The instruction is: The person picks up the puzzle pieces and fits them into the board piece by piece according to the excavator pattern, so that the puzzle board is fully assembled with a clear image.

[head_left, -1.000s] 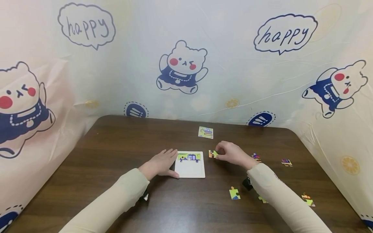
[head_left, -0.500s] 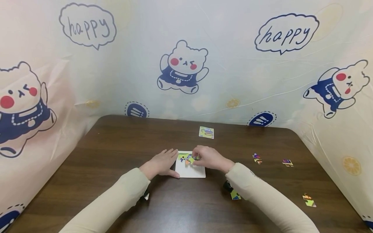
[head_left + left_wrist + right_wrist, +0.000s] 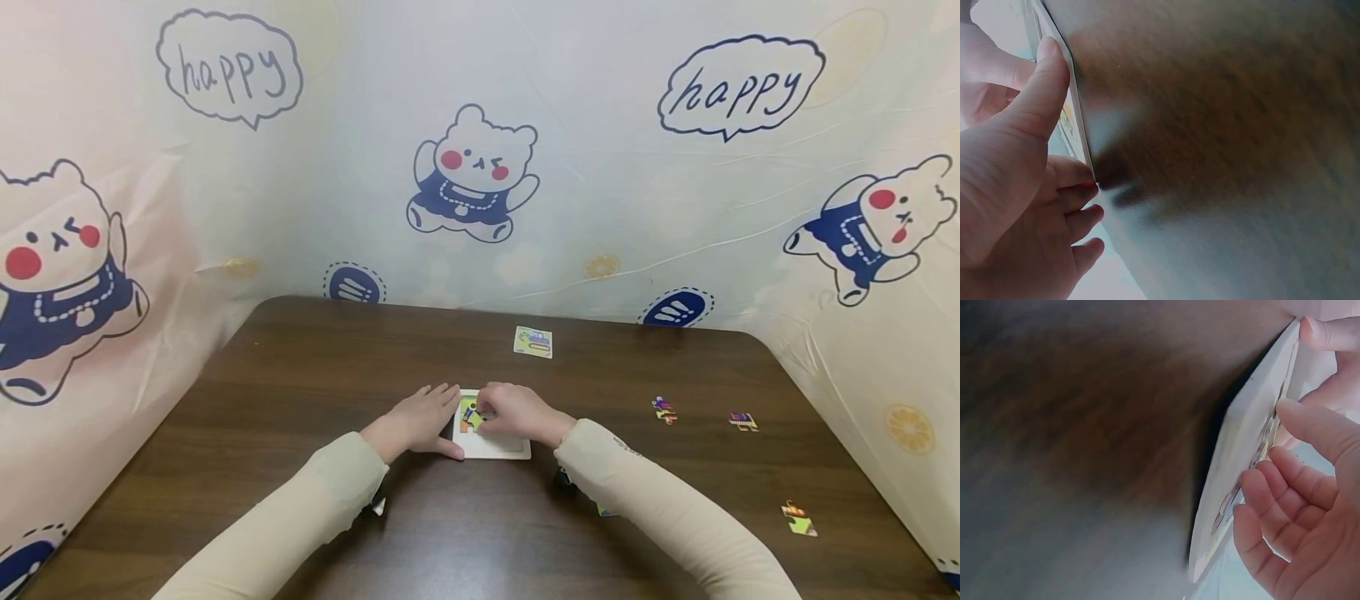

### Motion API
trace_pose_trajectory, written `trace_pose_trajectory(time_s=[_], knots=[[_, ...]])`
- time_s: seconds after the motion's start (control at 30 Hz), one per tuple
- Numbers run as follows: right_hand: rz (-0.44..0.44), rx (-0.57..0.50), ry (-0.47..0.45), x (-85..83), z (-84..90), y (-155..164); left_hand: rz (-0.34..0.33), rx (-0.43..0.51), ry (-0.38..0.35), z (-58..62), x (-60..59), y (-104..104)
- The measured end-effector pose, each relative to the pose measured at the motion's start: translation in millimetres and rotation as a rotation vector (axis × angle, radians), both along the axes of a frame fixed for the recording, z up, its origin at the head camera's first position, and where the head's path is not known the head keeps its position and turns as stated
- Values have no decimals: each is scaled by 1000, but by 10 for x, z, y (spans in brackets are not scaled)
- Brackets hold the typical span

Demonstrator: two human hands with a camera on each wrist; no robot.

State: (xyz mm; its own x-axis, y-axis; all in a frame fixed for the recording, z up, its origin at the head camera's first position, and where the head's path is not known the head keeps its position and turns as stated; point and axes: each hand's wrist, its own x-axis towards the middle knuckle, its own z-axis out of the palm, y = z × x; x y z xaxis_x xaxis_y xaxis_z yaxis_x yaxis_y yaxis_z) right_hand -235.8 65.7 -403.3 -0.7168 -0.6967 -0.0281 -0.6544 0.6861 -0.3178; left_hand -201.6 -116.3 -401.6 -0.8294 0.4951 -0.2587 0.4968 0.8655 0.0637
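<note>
A white puzzle tray (image 3: 497, 451) lies flat on the brown table, with puzzle pieces along its far side, mostly covered by the right hand. My left hand (image 3: 411, 427) rests at the tray's left edge, fingers extended and thumb (image 3: 1052, 75) at the near left corner. Over the left part of the tray my right hand (image 3: 519, 414) pinches a green and orange puzzle piece (image 3: 469, 423) between thumb and fingers. In the right wrist view the thumb (image 3: 1310, 425) and fingertips come down right at the tray's surface (image 3: 1235, 434); the piece is largely hidden there.
A picture card (image 3: 533, 342) of a digger lies beyond the tray. To the right are loose puzzle pieces (image 3: 663, 410), a purple one (image 3: 743, 422) and a green-orange one (image 3: 798, 518). Another piece (image 3: 604, 511) peeks out by the right sleeve. A printed curtain (image 3: 337, 192) hangs behind the table.
The right hand has carried the puzzle piece leftward from beside the tray, across its far side, to its left part. The left hand stays at the tray's edge.
</note>
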Motion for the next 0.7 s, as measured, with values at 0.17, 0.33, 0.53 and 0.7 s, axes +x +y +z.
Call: trace_pose_trajectory(time_s=[0.17, 0.33, 0.53, 0.7], knots=[[-3, 21, 2, 6, 15, -12, 1, 7, -4, 8, 1, -1], [7, 19, 12, 19, 29, -8, -3, 11, -1, 17, 4, 1], [35, 11, 51, 25, 21, -5, -10, 3, 5, 24, 6, 1], [95, -13, 81, 17, 4, 7, -17, 8, 11, 23, 9, 0]])
